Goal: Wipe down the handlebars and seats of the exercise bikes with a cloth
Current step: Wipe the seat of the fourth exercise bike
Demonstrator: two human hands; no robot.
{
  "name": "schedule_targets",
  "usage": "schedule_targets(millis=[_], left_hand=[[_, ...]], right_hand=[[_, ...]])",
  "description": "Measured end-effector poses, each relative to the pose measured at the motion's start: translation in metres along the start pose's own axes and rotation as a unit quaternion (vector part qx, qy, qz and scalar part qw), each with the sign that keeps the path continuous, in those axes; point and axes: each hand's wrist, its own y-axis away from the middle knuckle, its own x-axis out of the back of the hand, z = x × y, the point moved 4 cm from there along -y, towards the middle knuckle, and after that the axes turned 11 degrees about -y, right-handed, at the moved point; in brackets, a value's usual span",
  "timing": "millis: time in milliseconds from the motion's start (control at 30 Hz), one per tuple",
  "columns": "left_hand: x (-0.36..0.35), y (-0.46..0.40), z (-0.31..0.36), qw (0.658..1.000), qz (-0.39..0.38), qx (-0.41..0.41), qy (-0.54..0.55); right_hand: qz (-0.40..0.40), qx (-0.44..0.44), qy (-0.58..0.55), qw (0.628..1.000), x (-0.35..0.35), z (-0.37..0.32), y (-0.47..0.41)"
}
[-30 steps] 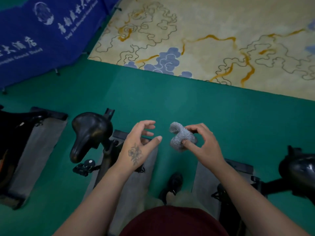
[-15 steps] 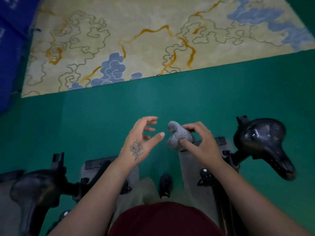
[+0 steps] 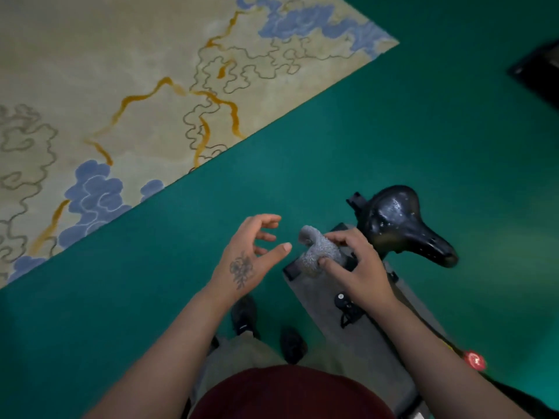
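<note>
Looking down through the head camera, I saw on the far left a cream rug [image 3: 127, 86] with blue cloud shapes and orange lines, its edge running diagonally across the green floor [image 3: 302, 164]. No container showed anywhere in the view.

My left hand [image 3: 251, 258] hung over the floor holding nothing, fingers loosely curved and spread, thumb pointing right toward the cloth; a flower tattoo [image 3: 241, 269] marked its back. Below it I could see dark shoes [image 3: 243, 314] on the green floor.

Just right of that thumb, with a small gap, was the grey cloth [image 3: 317, 251], bunched into a lump whose loose end curled up and to the left. My right hand [image 3: 357, 267] pinched it between thumb and fingertips, fingers curled around the bundle.

Beneath that hand lay a grey mat [image 3: 357, 343] under the bike, running from near the cloth down toward the lower right. Right of the cloth, near my right hand's knuckles but not touching, stood the black bike seat [image 3: 402, 225]. Its long axis ran from upper left to lower right, broad end toward the upper left, narrow nose pointing lower right. Pale specks dotted its glossy top. A small red light [image 3: 475, 360] glowed near my right forearm.
</note>
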Motion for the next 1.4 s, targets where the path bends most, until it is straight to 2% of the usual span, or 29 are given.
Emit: schedule_targets(millis=[367, 633, 933, 1400], left_hand=[[-0.01, -0.08, 0.015, 0.984, -0.156, -0.086, -0.008], [-0.049, -0.101, 0.043, 0.965, -0.234, -0.117, -0.019], [-0.092, -0.129, 0.071, 0.958, -0.259, -0.117, -0.04], [-0.147, -0.184, 0.084, 0.963, -0.251, -0.081, -0.06]], right_hand=[[0.18, -0.087, 0.013, 0.98, 0.001, -0.008, 0.028], [0.256, -0.139, 0.032, 0.956, 0.023, 0.0, 0.059], [0.276, -0.152, 0.022, 0.949, 0.065, 0.031, 0.057], [0.239, -0.14, -0.015, 0.961, 0.116, 0.078, 0.015]])
